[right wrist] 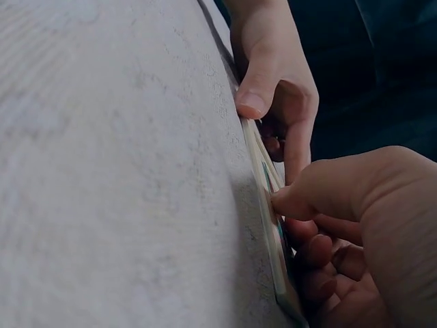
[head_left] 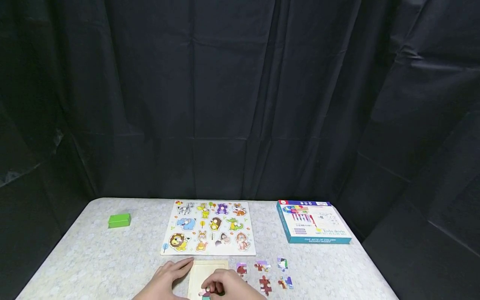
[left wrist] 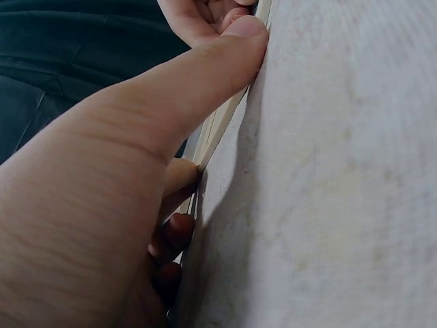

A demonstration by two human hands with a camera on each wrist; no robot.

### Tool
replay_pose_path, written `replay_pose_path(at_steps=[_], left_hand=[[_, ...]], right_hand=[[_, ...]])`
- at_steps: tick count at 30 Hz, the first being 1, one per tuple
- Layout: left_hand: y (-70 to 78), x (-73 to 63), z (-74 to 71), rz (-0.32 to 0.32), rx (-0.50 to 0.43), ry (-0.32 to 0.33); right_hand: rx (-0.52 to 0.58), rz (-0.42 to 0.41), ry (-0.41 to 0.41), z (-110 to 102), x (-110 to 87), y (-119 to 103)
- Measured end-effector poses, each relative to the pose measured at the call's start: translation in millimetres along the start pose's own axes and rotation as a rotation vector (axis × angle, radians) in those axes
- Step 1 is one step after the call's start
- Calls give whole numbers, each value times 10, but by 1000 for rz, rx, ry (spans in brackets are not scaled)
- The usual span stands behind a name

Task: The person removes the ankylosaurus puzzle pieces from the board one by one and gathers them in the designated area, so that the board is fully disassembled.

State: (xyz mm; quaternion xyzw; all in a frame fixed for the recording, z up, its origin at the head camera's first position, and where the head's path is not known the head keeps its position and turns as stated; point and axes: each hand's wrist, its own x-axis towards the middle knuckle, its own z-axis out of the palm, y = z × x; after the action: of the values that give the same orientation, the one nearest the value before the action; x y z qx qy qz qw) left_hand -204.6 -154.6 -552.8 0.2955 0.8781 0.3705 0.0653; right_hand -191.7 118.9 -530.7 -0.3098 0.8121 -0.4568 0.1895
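Observation:
A pale wooden puzzle tray (head_left: 202,271) lies on the table at the near edge of the head view. My left hand (head_left: 166,278) holds its left side, index finger at the far corner and thumb at the near end; in the left wrist view the thumb (left wrist: 225,58) presses the tray's edge. Over the tray's lower part, my right hand (head_left: 228,285) pinches a jigsaw piece (head_left: 206,293) coloured pink and teal, mostly covered by the fingers. The right wrist view shows that hand's thumb (right wrist: 300,195) low against the tray surface.
Several loose jigsaw pieces (head_left: 265,285) lie right of the tray. Behind it is an animal peg puzzle board (head_left: 208,252). A boxed set (head_left: 318,240) sits at the back right, and a green block (head_left: 119,221) at the back left. A black curtain (head_left: 225,104) hangs behind the table.

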Motion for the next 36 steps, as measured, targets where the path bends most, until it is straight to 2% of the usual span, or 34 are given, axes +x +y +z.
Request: replay_pose_path(at_steps=[5,11,19,23,28,34,36], left_hand=[[-4,1,7,6,10,10],[-21,0,1,32,39,0],[-28,22,-11,32,22,-12],[-34,22,-15,37,23,-14],[-38,21,-13,44,32,-14],[-38,29,-8,32,19,-18],[-41,31,-7,33,20,-15]], right_hand=[[8,17,-12,-2,5,-5],[-53,32,-24,3,20,-23],[-113,4,-7,-4,23,-23],[-85,20,-13,-12,22,3],[-50,1,-37,-33,24,40],[58,3,-66,-68,7,63],[54,-4,-70,-76,1,62]])
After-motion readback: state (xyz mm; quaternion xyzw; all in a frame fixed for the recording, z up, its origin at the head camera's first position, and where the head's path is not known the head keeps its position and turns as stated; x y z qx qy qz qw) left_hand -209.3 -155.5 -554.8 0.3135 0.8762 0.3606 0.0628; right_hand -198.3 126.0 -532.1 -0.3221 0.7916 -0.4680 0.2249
